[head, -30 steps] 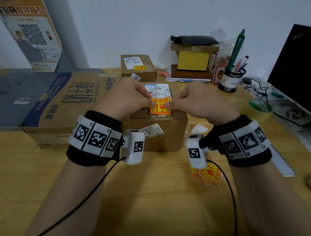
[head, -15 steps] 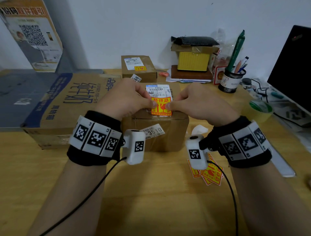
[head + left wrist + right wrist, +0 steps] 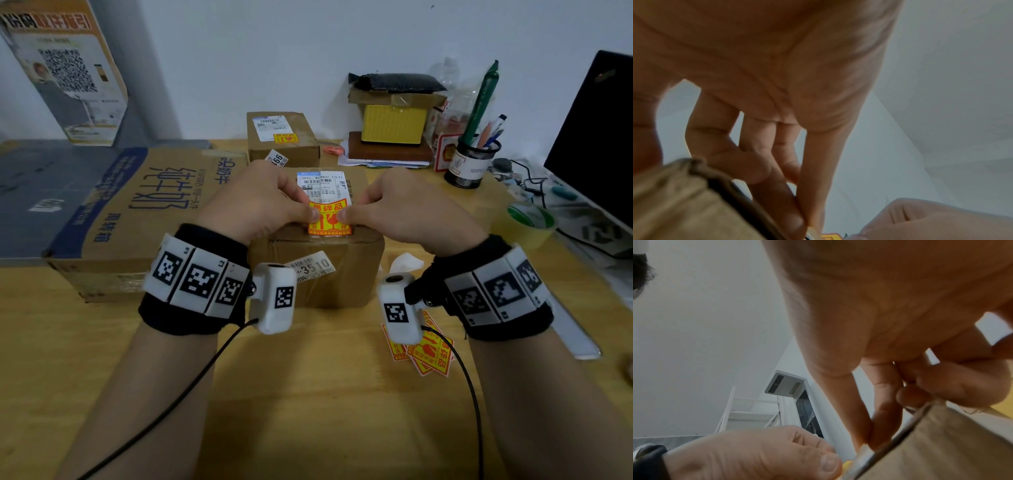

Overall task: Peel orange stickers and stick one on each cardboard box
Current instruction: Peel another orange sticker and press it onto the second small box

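Note:
An orange sticker (image 3: 329,219) lies at the near edge of the top of the middle cardboard box (image 3: 318,277), just below its white shipping label. My left hand (image 3: 308,209) pinches the sticker's left edge between thumb and forefinger. My right hand (image 3: 350,210) pinches its right edge the same way. The wrist views show each pinch at the box's edge: the left hand (image 3: 807,216) and the right hand (image 3: 869,439). A smaller box (image 3: 284,150) behind carries an orange sticker (image 3: 285,138). Loose orange stickers (image 3: 433,354) lie on the table under my right wrist.
A large flat printed carton (image 3: 137,212) lies to the left. At the back right are a yellow box on books (image 3: 394,128), a pen holder (image 3: 474,161), a green tape roll (image 3: 531,221) and a dark monitor (image 3: 603,137). White backing paper (image 3: 406,263) lies beside the middle box.
Hardly anything differs: both hands stay pinched on the sticker over the middle box, and the sticker has shifted only slightly toward the near edge.

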